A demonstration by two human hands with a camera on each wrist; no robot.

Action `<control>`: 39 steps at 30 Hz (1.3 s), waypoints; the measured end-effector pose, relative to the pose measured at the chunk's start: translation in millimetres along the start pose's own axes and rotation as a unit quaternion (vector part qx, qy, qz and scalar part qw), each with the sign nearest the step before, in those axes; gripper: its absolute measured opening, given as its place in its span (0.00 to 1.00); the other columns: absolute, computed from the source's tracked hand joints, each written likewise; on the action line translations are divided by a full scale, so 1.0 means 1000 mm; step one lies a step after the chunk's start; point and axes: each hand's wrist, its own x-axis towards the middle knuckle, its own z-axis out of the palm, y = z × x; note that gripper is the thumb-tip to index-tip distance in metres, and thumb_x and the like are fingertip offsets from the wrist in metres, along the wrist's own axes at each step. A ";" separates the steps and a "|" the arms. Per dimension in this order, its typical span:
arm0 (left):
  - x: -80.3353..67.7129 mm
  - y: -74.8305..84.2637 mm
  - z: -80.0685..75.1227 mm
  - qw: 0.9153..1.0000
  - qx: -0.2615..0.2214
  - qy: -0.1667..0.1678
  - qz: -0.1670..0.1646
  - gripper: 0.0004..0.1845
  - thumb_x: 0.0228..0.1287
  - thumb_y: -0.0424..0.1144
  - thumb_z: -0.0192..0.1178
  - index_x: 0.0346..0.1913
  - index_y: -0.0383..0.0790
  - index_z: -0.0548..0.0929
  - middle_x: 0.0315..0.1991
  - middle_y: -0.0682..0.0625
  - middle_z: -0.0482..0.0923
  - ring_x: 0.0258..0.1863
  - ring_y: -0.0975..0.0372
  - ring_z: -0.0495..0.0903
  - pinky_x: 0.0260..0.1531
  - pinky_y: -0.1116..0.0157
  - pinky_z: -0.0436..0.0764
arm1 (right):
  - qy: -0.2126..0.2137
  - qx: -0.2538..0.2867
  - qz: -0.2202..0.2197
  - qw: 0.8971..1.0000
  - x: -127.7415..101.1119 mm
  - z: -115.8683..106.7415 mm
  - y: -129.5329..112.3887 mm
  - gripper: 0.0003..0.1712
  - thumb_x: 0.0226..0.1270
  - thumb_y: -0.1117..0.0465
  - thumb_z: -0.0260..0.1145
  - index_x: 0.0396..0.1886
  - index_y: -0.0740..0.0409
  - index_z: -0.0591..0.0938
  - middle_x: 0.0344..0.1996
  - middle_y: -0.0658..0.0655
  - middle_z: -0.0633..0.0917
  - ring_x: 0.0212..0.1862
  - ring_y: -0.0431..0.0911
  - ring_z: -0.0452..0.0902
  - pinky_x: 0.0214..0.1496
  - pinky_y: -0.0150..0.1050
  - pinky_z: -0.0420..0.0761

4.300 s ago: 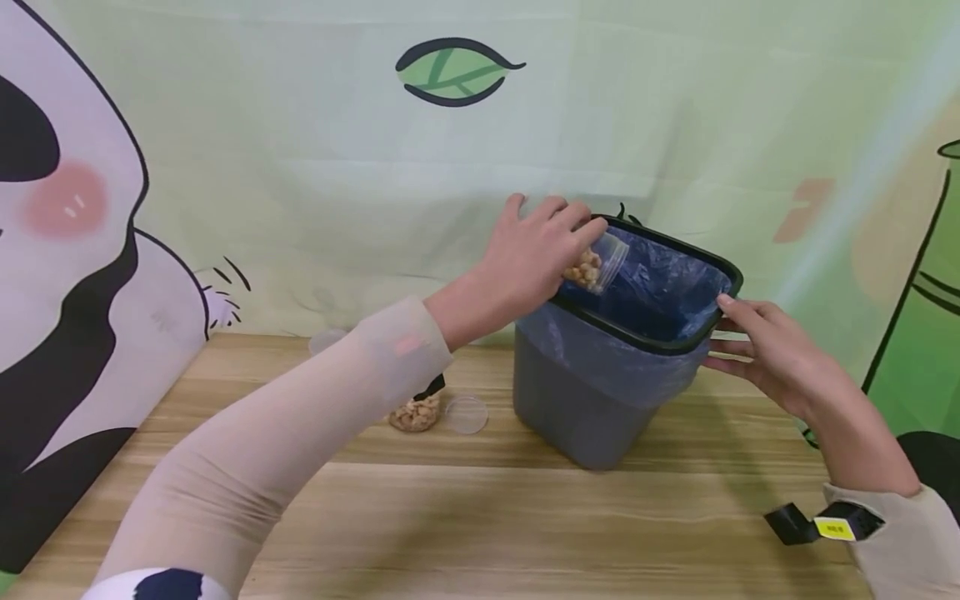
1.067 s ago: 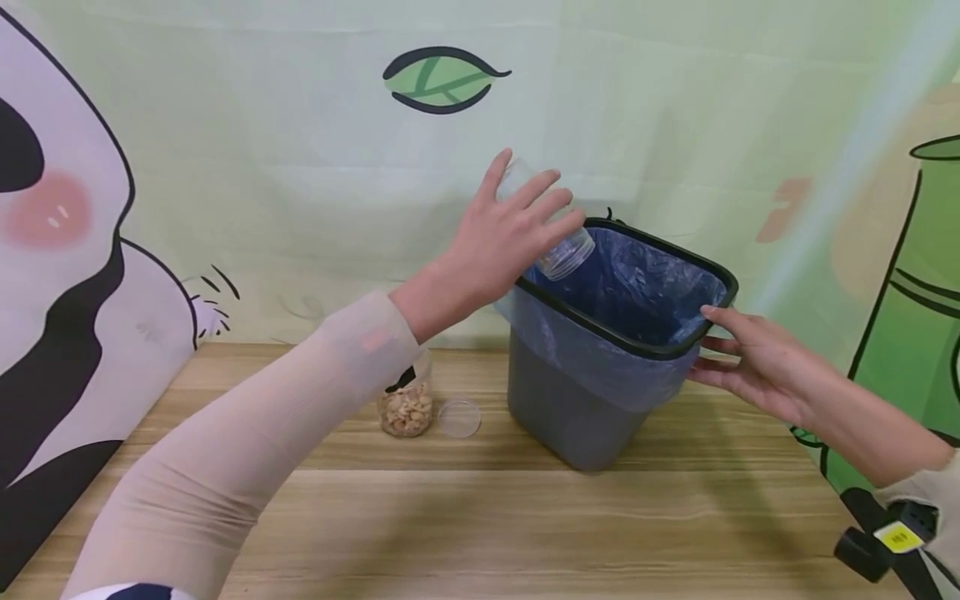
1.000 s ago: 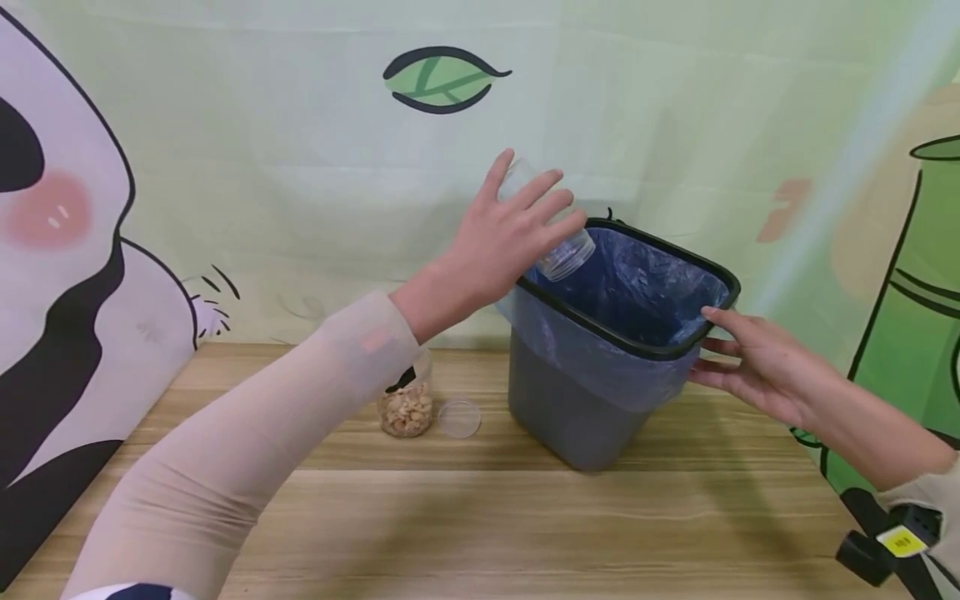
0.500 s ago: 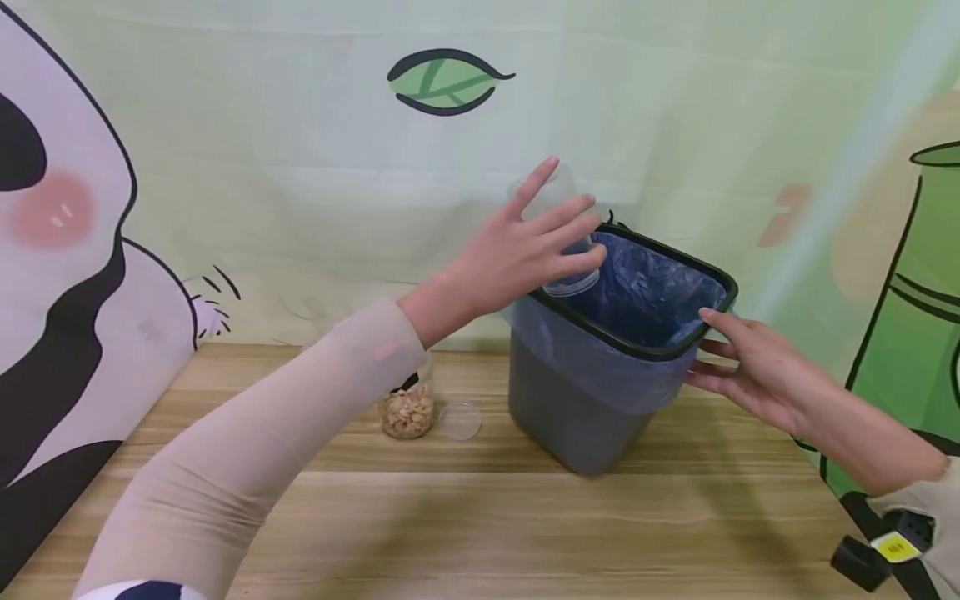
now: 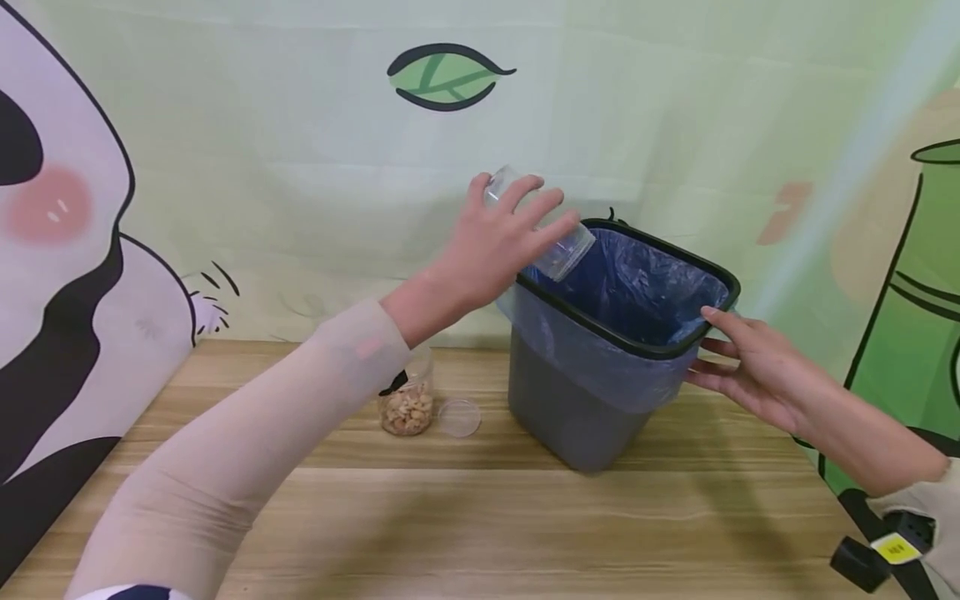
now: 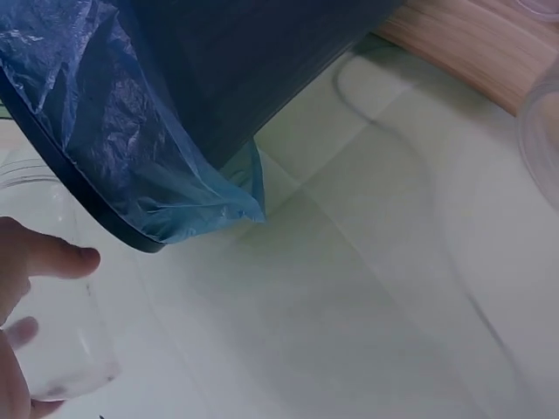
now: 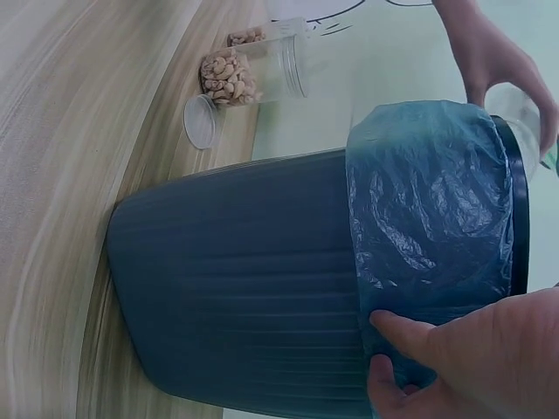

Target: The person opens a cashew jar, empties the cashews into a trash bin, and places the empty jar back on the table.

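My left hand (image 5: 491, 246) grips a clear plastic jar (image 5: 567, 252), its mouth tipped down over the left rim of a grey trash bin (image 5: 577, 400). No contents show in this jar; the left wrist view also shows its clear wall (image 6: 65, 327) beside the bin's rim. A blue bag liner (image 5: 637, 275) lines the bin and folds over its black rim. At the bin's right corner my right hand (image 5: 772, 367) holds on, thumb at the rim and fingers against the outer side. In the right wrist view its fingertips (image 7: 389, 323) touch the folded liner.
Left of the bin stands a clear jar of cashews (image 5: 407, 408), partly behind my left sleeve. A round clear lid (image 5: 459, 417) lies next to it on the wooden table (image 5: 450, 533). Another jar with nuts (image 7: 249, 35) shows behind in the right wrist view. A printed cloth (image 5: 315, 167) hangs behind.
Nuts visible in the held jar 4.3 seconds ago are no longer seen there. Since half a second ago, the jar has shifted left and leans more. My right hand stays at the rim.
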 end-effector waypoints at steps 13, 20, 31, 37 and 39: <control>-0.028 -0.008 -0.007 0.927 -0.301 -0.079 -0.210 0.44 0.61 0.44 0.75 0.74 0.38 0.63 0.68 0.43 0.70 0.65 0.50 0.73 0.57 0.53 0.79 | 0.002 -0.003 0.003 1.000 0.003 -0.002 0.000 0.58 0.79 0.42 0.52 0.75 0.47 0.15 0.79 0.64 0.25 0.80 0.64 0.38 0.72 0.48 0.64; -0.056 -0.011 -0.007 0.851 -0.435 -0.033 -0.292 0.44 0.56 0.41 0.78 0.71 0.33 0.64 0.63 0.41 0.74 0.63 0.50 0.77 0.61 0.57 0.77 | 0.004 -0.001 0.003 1.000 0.002 -0.002 -0.001 0.58 0.79 0.41 0.53 0.75 0.47 0.15 0.78 0.64 0.24 0.80 0.65 0.37 0.72 0.47 0.64; -0.095 0.002 -0.014 0.791 -0.506 -0.032 -0.344 0.40 0.54 0.39 0.79 0.66 0.39 0.67 0.61 0.43 0.74 0.63 0.49 0.77 0.53 0.54 0.83 | 0.000 -0.005 0.001 1.000 -0.001 0.000 -0.003 0.55 0.81 0.43 0.50 0.75 0.49 0.16 0.79 0.64 0.25 0.80 0.66 0.37 0.72 0.48 0.64; -0.114 0.017 -0.011 0.773 -0.518 -0.074 -0.359 0.41 0.54 0.38 0.79 0.67 0.39 0.65 0.62 0.43 0.74 0.65 0.47 0.75 0.57 0.50 0.80 | 0.005 0.002 0.003 1.000 -0.001 0.002 -0.002 0.55 0.81 0.44 0.50 0.76 0.49 0.16 0.79 0.64 0.24 0.80 0.65 0.37 0.72 0.47 0.64; -0.122 0.022 -0.009 0.773 -0.514 -0.085 -0.362 0.42 0.55 0.38 0.79 0.68 0.38 0.65 0.63 0.42 0.73 0.65 0.46 0.74 0.58 0.49 0.79 | 0.004 -0.004 0.000 1.000 -0.001 0.004 -0.002 0.55 0.81 0.43 0.51 0.76 0.49 0.17 0.79 0.64 0.25 0.80 0.65 0.38 0.72 0.47 0.65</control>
